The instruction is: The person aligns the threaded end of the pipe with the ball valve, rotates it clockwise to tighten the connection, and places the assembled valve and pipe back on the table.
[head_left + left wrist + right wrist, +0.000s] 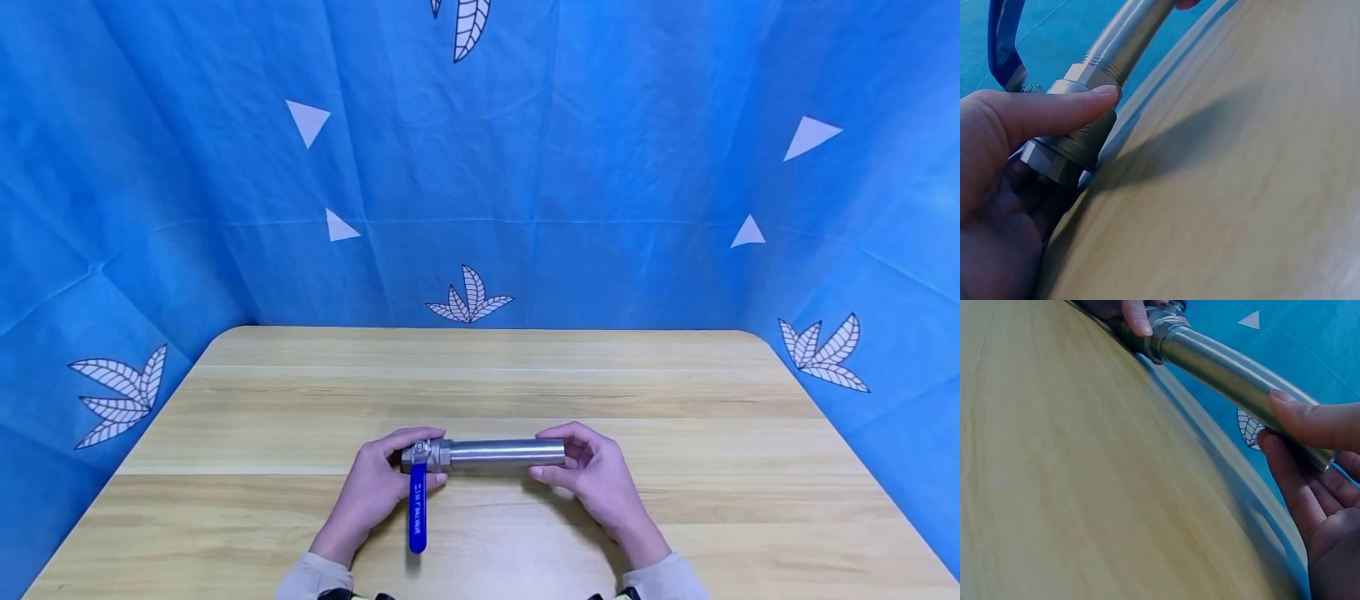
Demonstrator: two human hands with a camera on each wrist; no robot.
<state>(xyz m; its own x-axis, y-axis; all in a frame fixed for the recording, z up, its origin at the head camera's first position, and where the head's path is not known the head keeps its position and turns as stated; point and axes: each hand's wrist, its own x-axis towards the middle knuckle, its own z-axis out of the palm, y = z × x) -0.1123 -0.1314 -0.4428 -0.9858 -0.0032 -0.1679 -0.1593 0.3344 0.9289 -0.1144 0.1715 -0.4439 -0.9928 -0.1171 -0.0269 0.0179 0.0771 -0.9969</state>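
A steel ball valve [442,454] with a blue lever handle [417,508] is joined to a straight metal pipe [502,452]. My left hand [375,483] grips the valve body, its thumb along the near side and fingers round the far side. The lever points toward me. At the pipe's other end my right hand [600,479] holds the pipe between thumb and fingers. In the left wrist view, threads show where the pipe [1132,37] enters the valve [1072,147]. The pipe [1229,372] is held above the tabletop, and its shadow falls on the wood.
A light wood-grain table [480,375] spreads under both hands. Blue cloth [600,167] printed with white leaves and triangles hangs behind it and along both sides. Light sleeves [315,577] cover the forearms near the bottom edge.
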